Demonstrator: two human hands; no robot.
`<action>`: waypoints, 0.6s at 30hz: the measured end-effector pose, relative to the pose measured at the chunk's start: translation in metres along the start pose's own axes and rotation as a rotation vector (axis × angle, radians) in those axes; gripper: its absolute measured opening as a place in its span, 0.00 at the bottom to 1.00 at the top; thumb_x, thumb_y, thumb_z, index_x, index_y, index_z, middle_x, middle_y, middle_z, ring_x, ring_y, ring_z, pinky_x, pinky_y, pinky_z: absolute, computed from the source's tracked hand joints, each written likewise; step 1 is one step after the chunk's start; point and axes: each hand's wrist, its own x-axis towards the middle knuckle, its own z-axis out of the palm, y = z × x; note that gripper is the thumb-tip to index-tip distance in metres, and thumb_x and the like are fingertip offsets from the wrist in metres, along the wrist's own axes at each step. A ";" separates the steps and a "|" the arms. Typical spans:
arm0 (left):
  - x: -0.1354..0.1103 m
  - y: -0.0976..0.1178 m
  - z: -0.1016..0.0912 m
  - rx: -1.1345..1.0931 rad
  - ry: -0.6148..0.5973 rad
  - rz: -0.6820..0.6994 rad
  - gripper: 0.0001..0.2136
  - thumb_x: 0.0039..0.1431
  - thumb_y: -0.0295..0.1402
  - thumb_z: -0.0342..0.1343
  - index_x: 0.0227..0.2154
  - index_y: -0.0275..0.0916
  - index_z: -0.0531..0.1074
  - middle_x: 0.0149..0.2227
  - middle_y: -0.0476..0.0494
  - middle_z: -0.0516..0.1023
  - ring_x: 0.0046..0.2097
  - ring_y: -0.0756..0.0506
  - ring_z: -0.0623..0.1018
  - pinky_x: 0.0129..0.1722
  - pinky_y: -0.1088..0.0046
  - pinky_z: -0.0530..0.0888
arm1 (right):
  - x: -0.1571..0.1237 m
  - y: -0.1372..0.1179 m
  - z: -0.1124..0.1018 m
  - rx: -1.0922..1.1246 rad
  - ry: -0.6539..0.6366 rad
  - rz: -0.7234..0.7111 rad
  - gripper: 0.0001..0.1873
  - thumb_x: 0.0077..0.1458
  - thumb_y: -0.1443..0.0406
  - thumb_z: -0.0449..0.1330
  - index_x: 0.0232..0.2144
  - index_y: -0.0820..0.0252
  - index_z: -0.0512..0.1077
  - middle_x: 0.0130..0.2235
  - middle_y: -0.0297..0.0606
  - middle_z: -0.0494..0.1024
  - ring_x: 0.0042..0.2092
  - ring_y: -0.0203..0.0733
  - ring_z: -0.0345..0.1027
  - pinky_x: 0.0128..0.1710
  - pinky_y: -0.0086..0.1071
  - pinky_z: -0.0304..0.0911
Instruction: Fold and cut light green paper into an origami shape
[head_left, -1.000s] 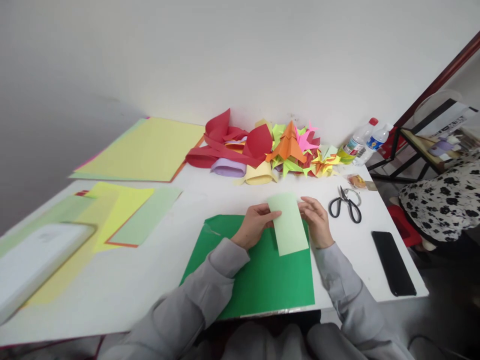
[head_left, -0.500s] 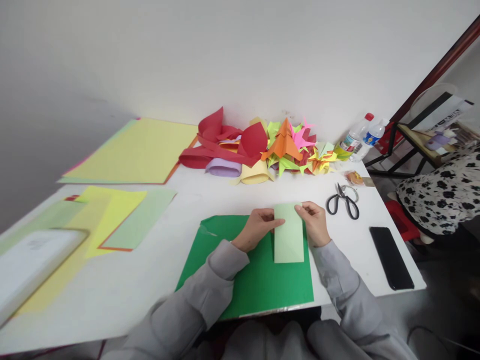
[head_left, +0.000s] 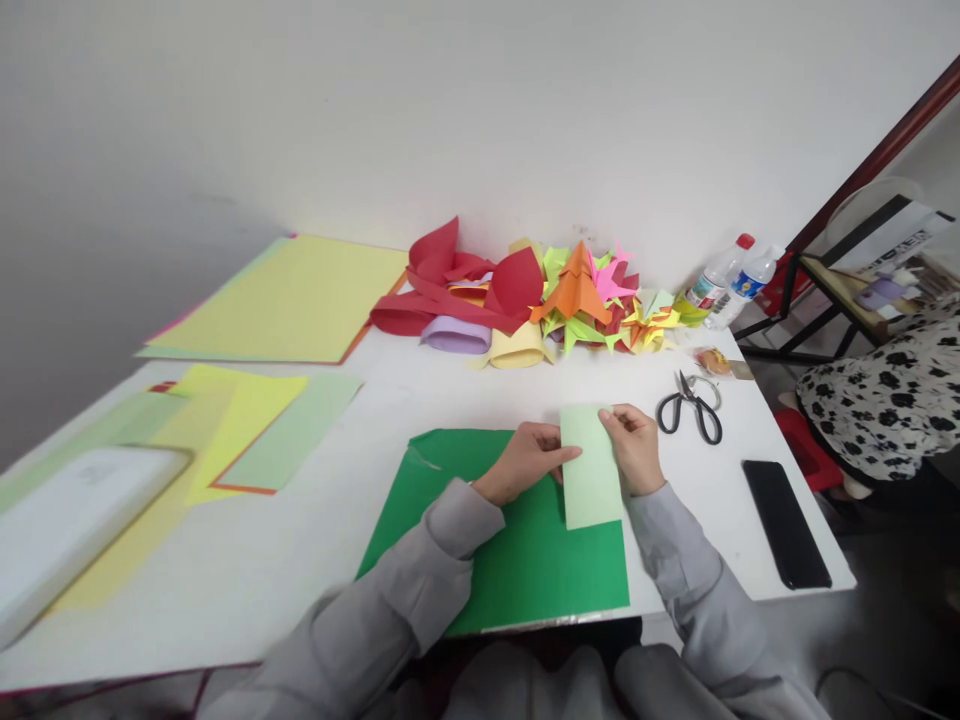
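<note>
A folded strip of pale green paper lies over the far right part of a dark green sheet in front of me. My left hand pinches the strip's left edge, fingers closed on it. My right hand holds the strip's upper right edge, fingers curled against the paper. Both grey sleeves reach in from the bottom of the view.
Black scissors and a black phone lie right of my hands. A heap of folded coloured paper shapes and two bottles stand by the wall. Yellow and green sheets cover the left of the white table.
The pale green strip has been turned from tilted to nearly upright and shifted slightly right. Both hands stayed on it throughout.
</note>
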 end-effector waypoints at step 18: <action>0.005 0.002 -0.009 -0.040 0.247 0.034 0.19 0.43 0.41 0.65 0.10 0.36 0.64 0.09 0.53 0.64 0.13 0.55 0.62 0.14 0.79 0.58 | -0.007 0.000 0.007 0.032 -0.356 0.239 0.18 0.44 0.53 0.67 0.31 0.62 0.74 0.28 0.35 0.80 0.25 0.38 0.70 0.24 0.30 0.65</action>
